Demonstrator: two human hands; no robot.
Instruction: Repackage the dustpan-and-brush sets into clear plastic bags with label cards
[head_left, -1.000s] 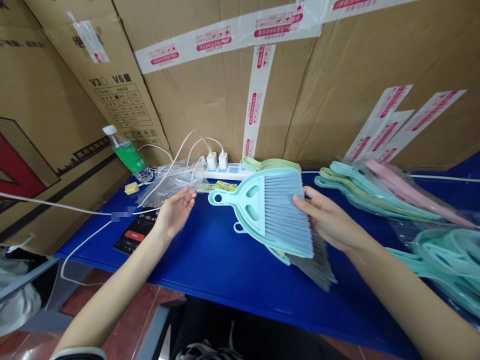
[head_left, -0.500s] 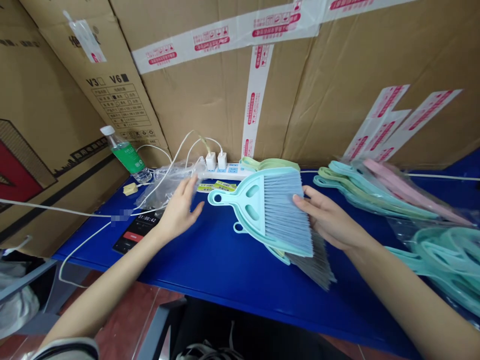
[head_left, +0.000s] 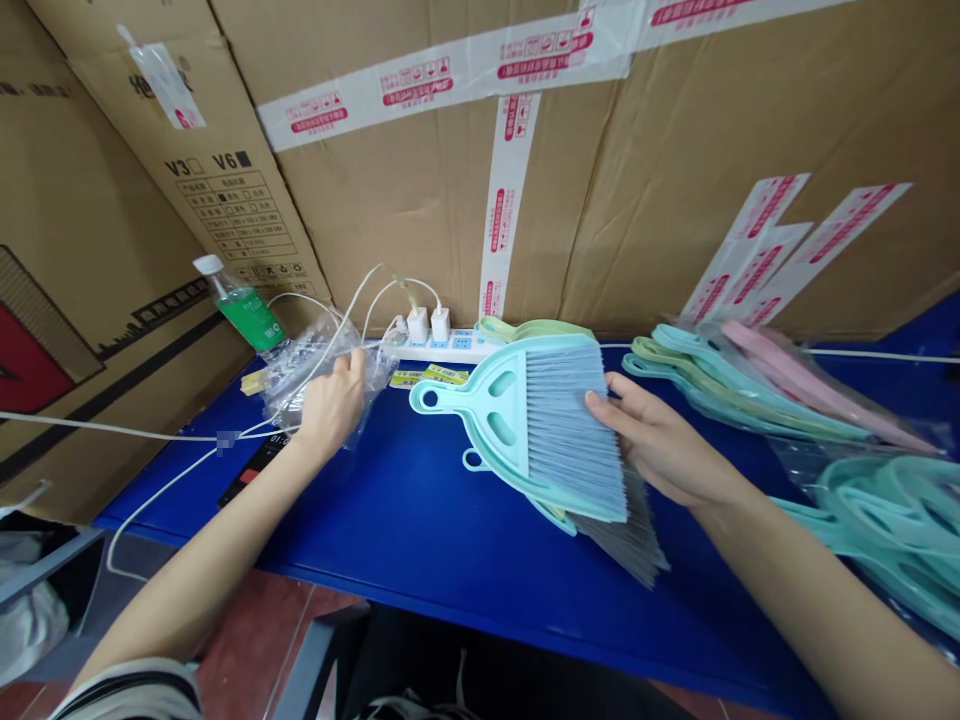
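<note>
My right hand [head_left: 652,430] grips the bristle end of a light-blue hand brush [head_left: 574,420], thumb on top. The brush lies in a matching dustpan [head_left: 480,410], its looped handle pointing left. Beneath it are more brush and dustpan parts, with grey bristles [head_left: 637,530] sticking out at the lower right; how they are stacked is partly hidden. My left hand [head_left: 334,400] is closed on a crumpled clear plastic bag [head_left: 300,355] at the left, fingertips pinching its top. Part of a dark phone [head_left: 251,465] shows under that wrist.
A green-labelled bottle [head_left: 244,310] stands behind the bag. White cables run to a power strip [head_left: 450,348] with plugged-in chargers. Bagged dustpan sets [head_left: 750,385] and loose teal ones [head_left: 885,520] lie at the right. Large cardboard boxes [head_left: 420,200] wall the back of the blue table [head_left: 375,530].
My left hand has moved left and down and closed on the plastic bag, lifting part of it. My right hand keeps the brush and dustpan almost where they were.
</note>
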